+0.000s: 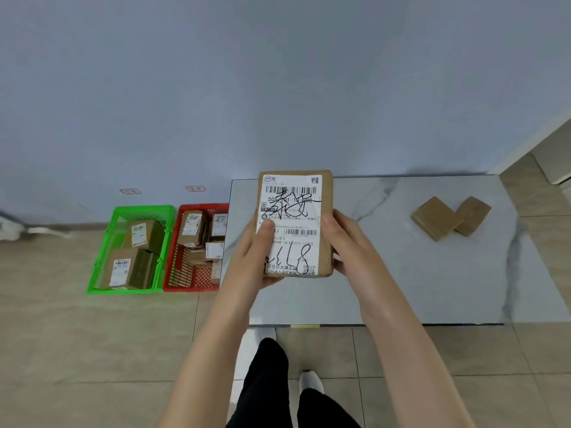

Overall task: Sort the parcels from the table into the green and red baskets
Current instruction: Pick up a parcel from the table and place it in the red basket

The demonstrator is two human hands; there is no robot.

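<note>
Both forearms reach in from below. The left hand (262, 251) and right hand (346, 242) clamp the labelled parcel (296, 223) by its long sides, above the table's (401, 273) left end. It looks like stiff cardboard, probably light, so gripping the edges suits it. The green basket (142, 208) and red basket (200, 206) stand left of the table.

Baskets: left basket (143, 208) sat just beside right basket (200, 206), both on floor (92, 350) left of bench (401, 288); parcels (139, 234) lay in each.
Bench: near parcel (435, 218) touched far-right parcel (472, 215) at right rear.
Hands: left hand (259, 251) and right hand (346, 239) flanked held parcel (295, 223) above bench's left part.
</note>
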